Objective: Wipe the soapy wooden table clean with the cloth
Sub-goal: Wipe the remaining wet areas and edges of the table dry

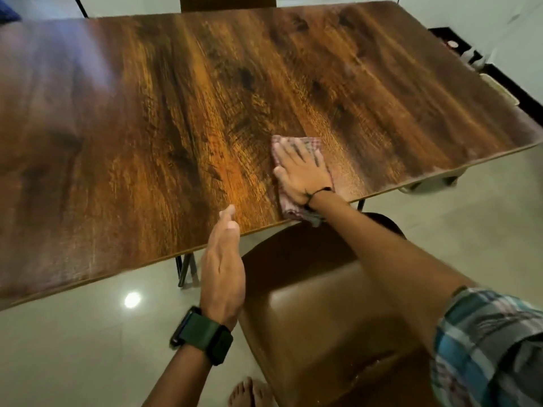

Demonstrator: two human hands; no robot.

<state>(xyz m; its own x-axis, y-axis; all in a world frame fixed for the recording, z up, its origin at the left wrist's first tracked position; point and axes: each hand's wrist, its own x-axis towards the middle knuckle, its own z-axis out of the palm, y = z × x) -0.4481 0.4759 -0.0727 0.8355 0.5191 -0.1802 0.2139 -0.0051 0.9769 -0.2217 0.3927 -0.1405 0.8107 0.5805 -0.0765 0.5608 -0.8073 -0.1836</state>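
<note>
A large dark wooden table (205,113) fills most of the view. A checked reddish cloth (289,205) lies flat on it near the front edge, right of centre. My right hand (302,171) presses down on the cloth with fingers spread, palm flat. My left hand (223,268) hovers at the table's front edge, held edge-on with fingers together and thumb over the tabletop, holding nothing. A dark watch sits on the left wrist. No foam is clearly visible on the wood; the left part looks hazy.
A brown chair (323,318) stands directly under my arms at the table's front edge. Another chair back (227,1) shows at the far side. Black table legs (185,271) stand below the edge. A dark shelf with items (458,45) is at the right.
</note>
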